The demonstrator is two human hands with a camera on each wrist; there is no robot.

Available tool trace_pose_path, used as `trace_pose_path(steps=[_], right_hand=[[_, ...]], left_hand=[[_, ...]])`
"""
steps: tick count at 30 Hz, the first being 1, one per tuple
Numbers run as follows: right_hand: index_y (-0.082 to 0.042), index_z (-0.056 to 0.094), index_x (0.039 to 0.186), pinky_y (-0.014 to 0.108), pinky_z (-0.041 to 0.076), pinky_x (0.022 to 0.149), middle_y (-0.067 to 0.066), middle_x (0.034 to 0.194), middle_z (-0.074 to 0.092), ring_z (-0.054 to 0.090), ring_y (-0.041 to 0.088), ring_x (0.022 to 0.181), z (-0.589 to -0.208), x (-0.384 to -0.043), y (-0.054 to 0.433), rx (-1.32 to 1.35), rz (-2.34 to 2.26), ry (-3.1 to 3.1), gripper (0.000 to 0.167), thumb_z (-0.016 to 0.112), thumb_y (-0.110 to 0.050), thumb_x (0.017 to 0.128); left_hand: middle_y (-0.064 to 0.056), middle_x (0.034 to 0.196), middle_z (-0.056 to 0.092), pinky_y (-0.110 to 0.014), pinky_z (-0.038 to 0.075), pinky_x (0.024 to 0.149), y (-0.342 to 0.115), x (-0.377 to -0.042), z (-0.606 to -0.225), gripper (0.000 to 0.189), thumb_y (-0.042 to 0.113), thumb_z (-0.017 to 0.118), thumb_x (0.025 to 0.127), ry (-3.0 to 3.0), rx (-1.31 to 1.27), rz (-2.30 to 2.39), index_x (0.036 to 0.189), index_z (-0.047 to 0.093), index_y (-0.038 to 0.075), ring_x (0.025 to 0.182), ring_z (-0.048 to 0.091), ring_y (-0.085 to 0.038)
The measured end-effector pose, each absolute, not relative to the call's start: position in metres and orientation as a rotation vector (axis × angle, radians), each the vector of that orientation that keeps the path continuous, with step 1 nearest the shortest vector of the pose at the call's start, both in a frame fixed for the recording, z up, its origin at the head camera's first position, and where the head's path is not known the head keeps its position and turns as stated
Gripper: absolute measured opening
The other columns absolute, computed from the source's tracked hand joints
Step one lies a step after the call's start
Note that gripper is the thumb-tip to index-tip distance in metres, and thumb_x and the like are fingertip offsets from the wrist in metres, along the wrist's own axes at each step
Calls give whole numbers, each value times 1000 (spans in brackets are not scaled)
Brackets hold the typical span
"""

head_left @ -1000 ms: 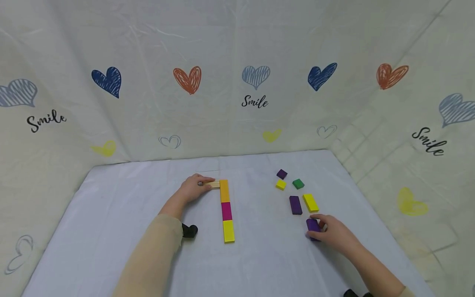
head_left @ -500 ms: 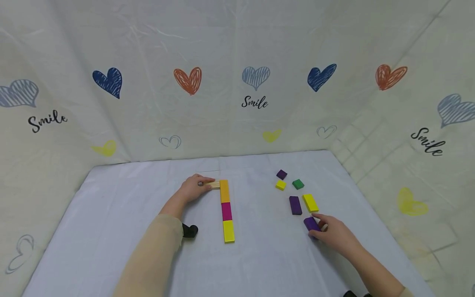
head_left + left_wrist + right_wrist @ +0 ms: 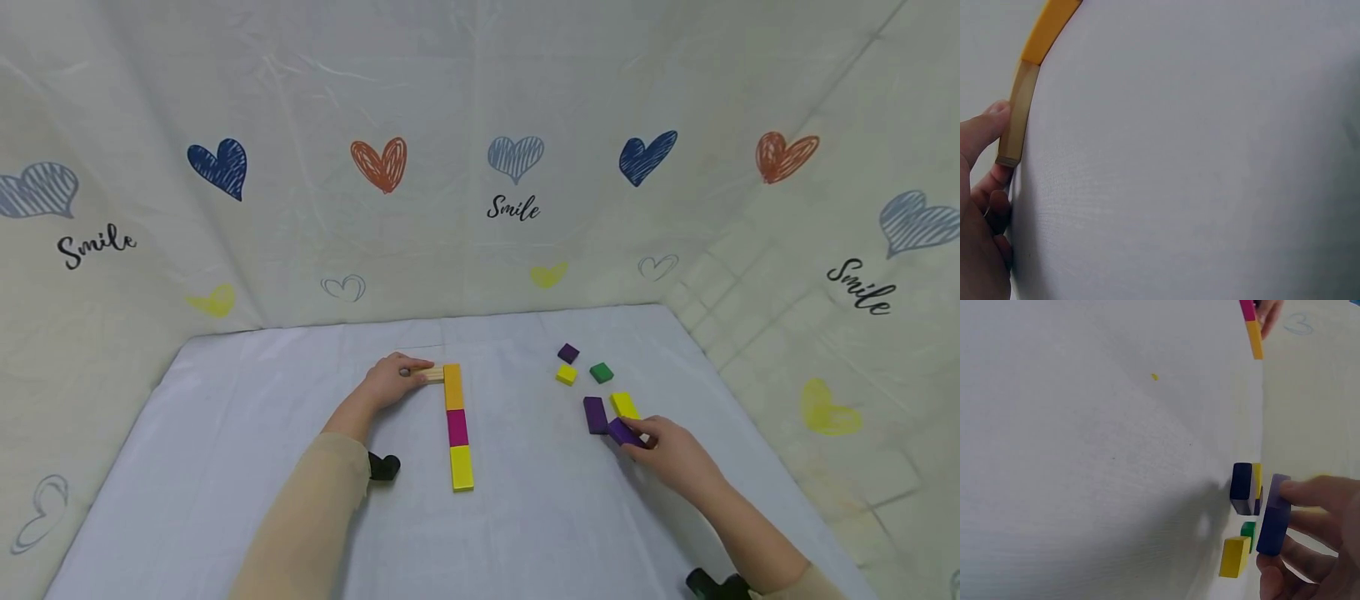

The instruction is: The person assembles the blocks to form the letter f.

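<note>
While the left hand (image 3: 392, 379) pinches a plain wooden block (image 3: 435, 375) left of centre in the head view, the right hand (image 3: 678, 458), lower right, grasps a violet block (image 3: 622, 433) at its fingertips. That block lies to the upper left of its hand, its long axis slanting from upper left to lower right, whereas the orange block (image 3: 453, 387), magenta block (image 3: 457, 427) and long yellow block (image 3: 462, 468) form a nearly vertical line near the middle. The right hand is clearly the nearer one to the violet block. Just beside it lie a dark purple block (image 3: 596, 415) and a partly covered yellow block (image 3: 624, 406), with a green block (image 3: 602, 372) higher up; a wide bare strip of tabletop (image 3: 532, 467) separates them from the line. In the left wrist view, the wooden block stands near-vertical at the left edge, its upper end meeting the orange block, with open cloth filling the right. In the right wrist view, the violet block leans slightly at lower right, a narrow gap showing between it and the dark purple block; the orange end shows at upper right, and broad open room spreads leftward.
</note>
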State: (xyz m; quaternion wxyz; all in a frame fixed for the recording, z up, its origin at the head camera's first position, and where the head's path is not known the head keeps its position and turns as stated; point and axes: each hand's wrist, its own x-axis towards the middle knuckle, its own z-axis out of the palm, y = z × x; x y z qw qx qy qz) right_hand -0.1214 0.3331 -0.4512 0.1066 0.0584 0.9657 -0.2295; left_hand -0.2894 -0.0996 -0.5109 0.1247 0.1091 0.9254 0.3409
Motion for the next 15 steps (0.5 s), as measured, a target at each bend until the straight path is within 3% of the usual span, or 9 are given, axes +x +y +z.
trace_pose_path(steps=[5,9,15], right_hand=[[-6,63,133,33,49,65,16,113,63,55,23,87,-448,-130,326,48,-679,2867,50,74,-28,90],[-11,62,135,42,53,77,19,124,60,57,27,97,-446,-141,318,-32,-690,2878,48,72,-28,91],[-14,63,135,51,50,90,17,128,60,57,33,109,-446,-164,303,-151,-692,2899,44,71,-22,92]], left_hand=[[-7,132,55,-53,37,106,-101,-289,-512,33,29,65,97,2701,328,994,129,68,29,123,48,-32],[-7,133,55,-53,36,107,-100,-288,-510,33,31,66,97,2692,315,998,129,68,30,124,47,-32],[-7,134,54,-54,35,108,-99,-288,-509,33,32,65,97,2681,300,999,130,67,31,126,45,-32]])
